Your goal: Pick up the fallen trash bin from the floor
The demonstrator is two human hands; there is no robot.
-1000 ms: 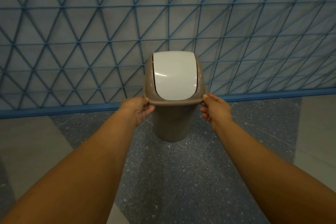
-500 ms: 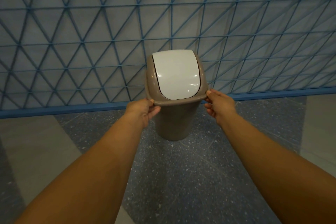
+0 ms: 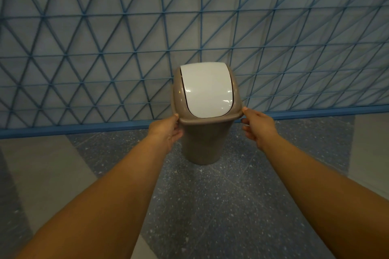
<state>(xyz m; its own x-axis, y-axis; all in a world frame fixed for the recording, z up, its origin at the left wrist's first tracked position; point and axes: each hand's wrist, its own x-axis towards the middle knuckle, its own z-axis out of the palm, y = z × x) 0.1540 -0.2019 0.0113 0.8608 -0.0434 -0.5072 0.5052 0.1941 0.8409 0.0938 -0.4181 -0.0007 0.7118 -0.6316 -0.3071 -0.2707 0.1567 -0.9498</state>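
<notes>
A taupe plastic trash bin [image 3: 203, 145] with a white swing lid [image 3: 207, 90] stands upright in the middle of the view, its base on or just above the speckled dark floor. My left hand [image 3: 167, 132] grips the left edge of the bin's rim, thumb on top. On the right edge of the rim my right hand [image 3: 257, 126] touches with thumb and fingertips, the other fingers spread loosely below. Both forearms reach forward from the bottom corners.
Close behind the bin rises a wall [image 3: 105, 38] covered by a blue triangular lattice, with a blue baseboard [image 3: 84, 128] along the floor. Speckled dark floor [image 3: 210, 206] lies under me, with paler grey floor sections [image 3: 42, 174] on either side.
The bin and both hands have drifted slightly right and a little away from me. The right hand's fingers have loosened on the rim; the left grip is unchanged.
</notes>
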